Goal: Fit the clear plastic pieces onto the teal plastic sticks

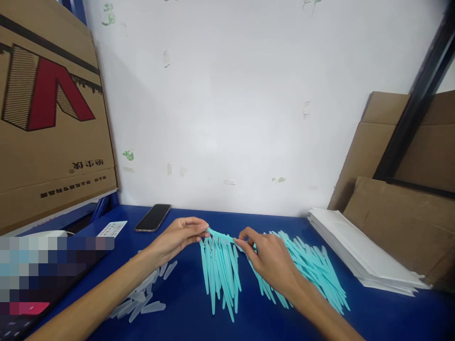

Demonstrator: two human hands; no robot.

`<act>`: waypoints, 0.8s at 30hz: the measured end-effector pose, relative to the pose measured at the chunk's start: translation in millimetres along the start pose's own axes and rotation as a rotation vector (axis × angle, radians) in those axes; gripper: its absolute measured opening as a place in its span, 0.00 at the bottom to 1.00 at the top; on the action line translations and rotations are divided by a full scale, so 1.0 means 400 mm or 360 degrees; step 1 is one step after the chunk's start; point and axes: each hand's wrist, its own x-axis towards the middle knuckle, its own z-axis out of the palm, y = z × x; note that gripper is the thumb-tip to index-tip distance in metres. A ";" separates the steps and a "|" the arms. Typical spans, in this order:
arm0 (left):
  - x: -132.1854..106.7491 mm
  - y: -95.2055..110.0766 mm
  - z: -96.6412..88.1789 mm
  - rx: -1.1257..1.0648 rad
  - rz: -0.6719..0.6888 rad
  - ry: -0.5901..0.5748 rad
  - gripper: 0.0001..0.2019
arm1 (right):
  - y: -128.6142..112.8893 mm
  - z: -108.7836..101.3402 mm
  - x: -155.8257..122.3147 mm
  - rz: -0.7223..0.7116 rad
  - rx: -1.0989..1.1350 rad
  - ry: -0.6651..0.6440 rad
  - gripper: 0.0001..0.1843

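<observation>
On the blue counter (pixel 185 315), pale translucent plastic slivers (pixel 145 298) lie beside the left forearm. The left hand (pixel 177 237) and right hand (pixel 270 258) each pinch the far end of a fan of thin turquoise plastic sticks (pixel 220 272) between them. A black smartphone (pixel 152 218) lies farther back.

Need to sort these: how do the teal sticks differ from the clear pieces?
The teal sticks are opaque turquoise, long and pointed; the clear pieces are pale, translucent, shorter, round-ended. The teal sticks are pinched by left hand and right hand; the clear pieces lie loose on the table. Both are slim.
</observation>
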 end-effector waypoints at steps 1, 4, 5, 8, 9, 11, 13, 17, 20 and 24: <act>0.000 0.002 0.000 -0.0023 -0.0006 0.0004 0.13 | 0.001 -0.002 0.001 0.0011 0.0015 0.0010 0.17; -0.001 0.005 0.001 -0.0013 -0.0003 0.0000 0.15 | 0.002 -0.005 0.004 0.0021 0.0056 0.0005 0.18; -0.002 0.005 0.001 0.0008 0.0003 -0.0007 0.15 | 0.003 -0.006 0.004 0.0015 0.0069 -0.0004 0.18; -0.002 0.002 0.005 0.0080 0.0015 -0.0047 0.16 | 0.002 -0.003 0.002 -0.0034 0.0096 -0.0026 0.17; -0.003 0.001 0.006 0.0104 0.0017 -0.0066 0.16 | 0.002 -0.001 0.001 -0.0051 0.0100 -0.0032 0.17; -0.005 0.001 0.010 0.0149 0.0019 -0.0097 0.16 | 0.001 0.002 -0.001 -0.0075 0.0101 -0.0046 0.17; -0.007 0.003 0.013 0.0183 0.0029 -0.0104 0.16 | 0.000 0.004 -0.002 -0.0082 0.0106 -0.0062 0.17; -0.014 0.010 0.021 0.0225 0.0038 -0.0089 0.17 | 0.000 0.005 -0.003 -0.0077 0.0137 -0.0062 0.16; -0.020 0.016 0.028 0.0239 0.0027 -0.0088 0.17 | 0.000 0.005 -0.002 -0.0072 0.0184 -0.0062 0.16; -0.025 0.023 0.037 0.0248 0.0068 -0.0075 0.16 | -0.003 0.009 -0.005 -0.0074 0.0241 -0.0095 0.15</act>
